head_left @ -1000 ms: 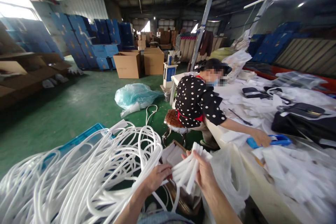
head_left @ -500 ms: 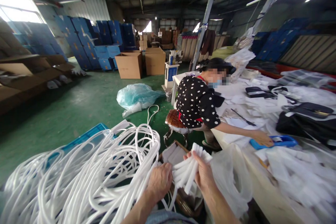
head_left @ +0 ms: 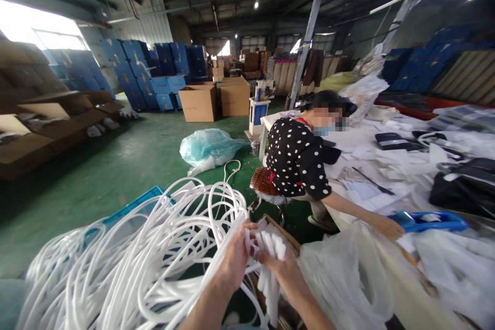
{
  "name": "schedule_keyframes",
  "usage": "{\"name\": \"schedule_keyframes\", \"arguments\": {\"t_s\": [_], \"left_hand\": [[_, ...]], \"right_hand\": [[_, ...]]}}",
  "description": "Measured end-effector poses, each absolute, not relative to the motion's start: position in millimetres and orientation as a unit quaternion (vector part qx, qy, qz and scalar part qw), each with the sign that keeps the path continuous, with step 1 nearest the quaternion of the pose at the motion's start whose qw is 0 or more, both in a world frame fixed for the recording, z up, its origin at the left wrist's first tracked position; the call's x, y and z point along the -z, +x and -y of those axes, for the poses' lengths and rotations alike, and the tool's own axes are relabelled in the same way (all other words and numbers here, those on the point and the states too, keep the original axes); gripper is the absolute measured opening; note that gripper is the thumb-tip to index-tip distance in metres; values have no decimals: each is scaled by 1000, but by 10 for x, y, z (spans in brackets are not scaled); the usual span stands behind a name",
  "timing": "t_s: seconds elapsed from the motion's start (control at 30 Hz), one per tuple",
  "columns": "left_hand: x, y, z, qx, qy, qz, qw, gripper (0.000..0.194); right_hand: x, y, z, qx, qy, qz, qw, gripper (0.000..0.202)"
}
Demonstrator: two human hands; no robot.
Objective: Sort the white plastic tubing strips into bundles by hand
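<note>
Low in the centre, my right hand (head_left: 280,264) is closed around a bundle of short white foam strips (head_left: 269,289), which hang below its fingers. Close beside it on the left, my left hand (head_left: 236,255) has its fingers closed on white cord at the edge of the coils. A large heap of long white cords (head_left: 131,263) spreads over the lower left, partly over a blue crate (head_left: 135,203). Under my hands is a cardboard box (head_left: 292,240), mostly hidden by them and the strips.
A person in a dotted top (head_left: 297,157) sits ahead on a stool (head_left: 263,181), one arm over the cluttered worktable (head_left: 410,273) near a blue tray (head_left: 436,220). A clear plastic bag (head_left: 344,273) hangs at the table's edge. Teal plastic (head_left: 211,147) lies on the floor.
My hands have come closer together, and the strips have turned to hang downward from my right hand. The view has shifted slightly left. The person's hand has moved back from the blue tray.
</note>
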State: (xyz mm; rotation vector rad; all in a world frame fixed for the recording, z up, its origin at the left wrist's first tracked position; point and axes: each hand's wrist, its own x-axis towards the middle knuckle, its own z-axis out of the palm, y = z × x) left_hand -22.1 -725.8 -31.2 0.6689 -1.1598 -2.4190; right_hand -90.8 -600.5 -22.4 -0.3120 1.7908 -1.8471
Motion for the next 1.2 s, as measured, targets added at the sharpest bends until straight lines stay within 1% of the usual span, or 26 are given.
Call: {"name": "schedule_keyframes", "arguments": {"t_s": [0.03,0.1,0.2,0.3,0.37,0.43,0.47,0.53,0.57,0.6,0.63,0.7,0.73,0.8,0.83,0.87,0.9,0.93,0.97,1.0,1.03,1.1,1.13,1.2], "left_hand": [[361,-216,7231,862,237,411,180,63],[459,-200,7217,864,243,412,157,69],[524,-179,7234,864,253,418,124,75],[520,-155,7220,857,246,435,129,82],[564,-119,7203,860,218,443,128,86],[679,-54,7230,840,185,498,110,84],[746,-10,7281,806,173,558,94,81],[816,103,7497,671,167,719,68,74],[774,175,7672,579,172,794,68,66],[654,257,7891,483,179,853,82,54],[449,350,8145,395,205,888,122,37],[-182,558,8684,245,217,917,227,27],[-553,668,8927,172,214,917,288,22],[-1197,879,9265,37,197,899,390,18],[-1387,969,9342,-9,203,882,425,20],[-1452,1039,9359,-30,212,873,439,24],[-1389,1078,9330,-25,203,874,440,23],[-1213,1082,9268,6,179,888,424,17],[-957,1053,9185,52,163,900,400,16],[-660,999,9089,99,158,907,378,22],[-366,934,8981,144,157,918,335,25],[80,813,8735,199,190,911,308,26],[193,766,8603,214,202,909,295,27],[198,683,8348,215,216,908,287,34]], "right_hand": [[209,-863,6082,662,-137,-686,269,30],[179,-825,6176,626,-153,-714,274,27],[152,-814,6222,612,-157,-718,292,27],[205,-780,6227,607,-143,-720,304,28],[299,-757,6213,611,-101,-725,300,31],[388,-775,6202,635,-59,-714,288,40],[395,-808,6213,652,-46,-701,285,45],[252,-919,6305,678,-44,-672,293,50],[73,-985,6396,689,-60,-658,300,48],[-183,-1048,6517,689,-80,-650,310,45],[-508,-1102,6660,700,-123,-632,308,40],[-1283,-1163,6970,714,-253,-579,301,30],[-1667,-1165,7112,719,-312,-542,305,29],[-2251,-1118,7321,754,-371,-448,305,31],[-2396,-1080,7379,781,-364,-408,301,33],[-2428,-1044,7405,804,-331,-389,304,37],[-2355,-1021,7406,821,-276,-391,312,42],[-2199,-1017,7387,816,-214,-421,333,46],[-1989,-1034,7352,809,-156,-451,344,51],[-1761,-1066,7304,804,-112,-468,349,53],[-1544,-1105,7246,803,-86,-474,350,55],[-1228,-1174,7103,812,-62,-469,341,56],[-1147,-1198,7025,815,-58,-467,338,56],[-1112,-1232,6877,816,-54,-470,334,56]]}}
